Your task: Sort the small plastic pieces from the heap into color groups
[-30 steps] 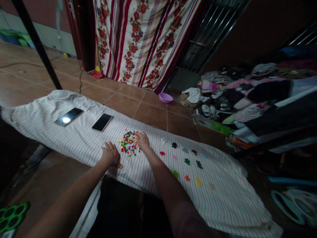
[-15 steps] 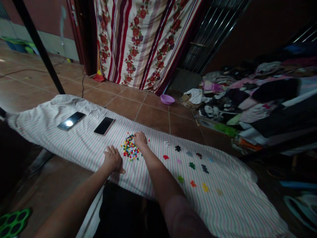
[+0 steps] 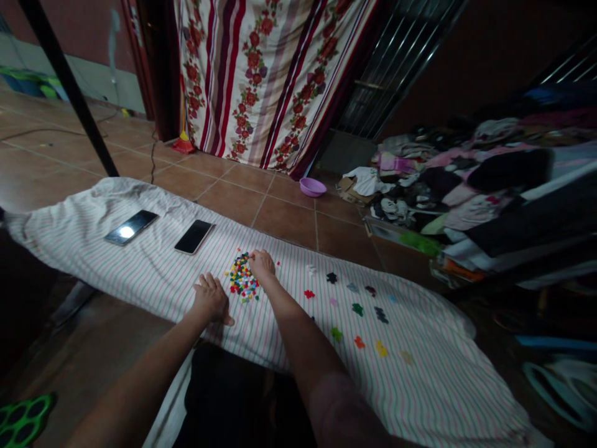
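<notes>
Dozens of small coloured plastic pieces (image 3: 242,278) lay heaped on a striped cloth (image 3: 158,274). The hands were apart: the right hand (image 3: 262,264) was at the heap's edge, and the left hand (image 3: 212,298) lay spread just beside it. A careless sweep could have scattered pieces into the separate clusters (image 3: 357,309) nearby.

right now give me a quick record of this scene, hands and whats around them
left hand: lying flat on the striped cloth, beside the pile
right hand: at the edge of the pile of small coloured pieces, any grip hard to tell
nearby: single-colour groups spread out to the right of the pile
also there: a smartphone and a second smartphone on the cloth, a pink basin on the tiled floor
</notes>
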`<action>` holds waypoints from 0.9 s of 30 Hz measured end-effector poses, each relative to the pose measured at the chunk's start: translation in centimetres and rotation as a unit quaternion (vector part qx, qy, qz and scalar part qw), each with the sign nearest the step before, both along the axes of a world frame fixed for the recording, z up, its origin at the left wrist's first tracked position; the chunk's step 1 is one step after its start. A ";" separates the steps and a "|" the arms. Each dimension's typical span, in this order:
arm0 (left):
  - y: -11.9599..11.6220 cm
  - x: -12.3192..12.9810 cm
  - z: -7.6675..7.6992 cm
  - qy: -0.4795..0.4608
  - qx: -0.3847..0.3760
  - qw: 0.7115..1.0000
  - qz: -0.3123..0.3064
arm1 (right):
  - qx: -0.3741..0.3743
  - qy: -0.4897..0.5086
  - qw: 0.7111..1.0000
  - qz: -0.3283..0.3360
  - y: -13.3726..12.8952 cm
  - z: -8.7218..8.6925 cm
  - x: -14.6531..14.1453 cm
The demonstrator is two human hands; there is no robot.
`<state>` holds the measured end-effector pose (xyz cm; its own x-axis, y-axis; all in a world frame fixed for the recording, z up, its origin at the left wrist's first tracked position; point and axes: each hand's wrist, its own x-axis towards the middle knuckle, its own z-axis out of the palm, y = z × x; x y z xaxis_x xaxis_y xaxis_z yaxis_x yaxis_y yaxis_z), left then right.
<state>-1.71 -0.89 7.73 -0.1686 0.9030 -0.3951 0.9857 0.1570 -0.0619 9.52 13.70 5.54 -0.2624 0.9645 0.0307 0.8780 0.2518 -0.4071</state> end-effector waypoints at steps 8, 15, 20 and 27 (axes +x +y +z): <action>0.0 -0.2 -0.5 0.010 0.008 1.000 -0.004 | 0.001 0.065 0.998 -0.002 -1.0 -0.4 1.4; 0.1 -0.2 -0.4 0.001 -0.003 1.000 0.004 | 0.001 0.117 0.993 -0.027 -1.7 -1.4 3.3; -0.1 -0.3 -0.3 -0.004 0.004 1.000 0.003 | 0.007 0.110 0.993 -0.037 -2.2 -1.8 4.7; -0.4 -0.1 0.6 -0.011 0.018 1.000 0.005 | -0.008 0.141 0.989 -0.043 -3.3 -2.2 6.7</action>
